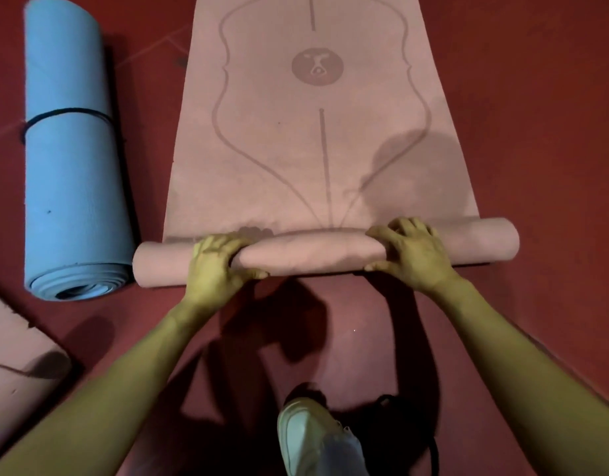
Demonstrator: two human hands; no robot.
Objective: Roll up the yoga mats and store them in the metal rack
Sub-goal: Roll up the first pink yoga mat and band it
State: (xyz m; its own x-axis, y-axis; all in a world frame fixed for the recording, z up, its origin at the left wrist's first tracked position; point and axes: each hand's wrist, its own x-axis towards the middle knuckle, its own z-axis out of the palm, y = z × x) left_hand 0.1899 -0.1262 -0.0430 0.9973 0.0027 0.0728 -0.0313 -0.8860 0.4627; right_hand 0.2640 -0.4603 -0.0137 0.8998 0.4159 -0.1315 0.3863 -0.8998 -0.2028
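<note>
A pink yoga mat with printed lines and a round emblem lies flat on the red floor, stretching away from me. Its near end is wound into a roll lying crosswise. My left hand grips the roll left of its middle, fingers curled over the top and thumb underneath. My right hand grips it right of the middle in the same way. A blue mat, fully rolled and bound with a black band, lies to the left. The metal rack is out of view.
The corner of another pink mat shows at the lower left. My white shoe stands on the red floor below the roll, with a dark strap beside it.
</note>
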